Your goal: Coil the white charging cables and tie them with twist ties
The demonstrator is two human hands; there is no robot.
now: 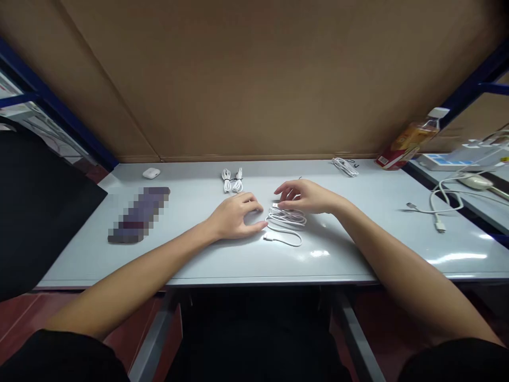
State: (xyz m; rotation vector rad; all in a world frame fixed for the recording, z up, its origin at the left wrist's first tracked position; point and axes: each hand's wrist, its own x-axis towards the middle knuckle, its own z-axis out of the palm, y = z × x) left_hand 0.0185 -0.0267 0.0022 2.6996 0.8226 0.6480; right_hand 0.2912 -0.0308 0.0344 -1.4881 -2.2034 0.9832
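Observation:
A white USB cable (pixel 286 217) lies in loose folds on the light grey table, one plug end curling toward the front edge. My left hand (pixel 238 216) rests at its left side, thumb and fingers spread, the thumb tip beside the folds. Over the far side of the cable is my right hand (pixel 308 196), its fingers curved and apart. Its lower fingertips are close to a white plug (pixel 275 205); whether they touch it I cannot tell. Behind my left hand lie two tied white cable bundles (pixel 226 181).
At the back right are another white cable bundle (pixel 345 166), small black ties (pixel 353 163) and a drink bottle (pixel 409 140). A loose white cable (pixel 437 207) trails over the right side. To the left are a white earbud case (pixel 151 173) and a blurred dark object (pixel 139 215).

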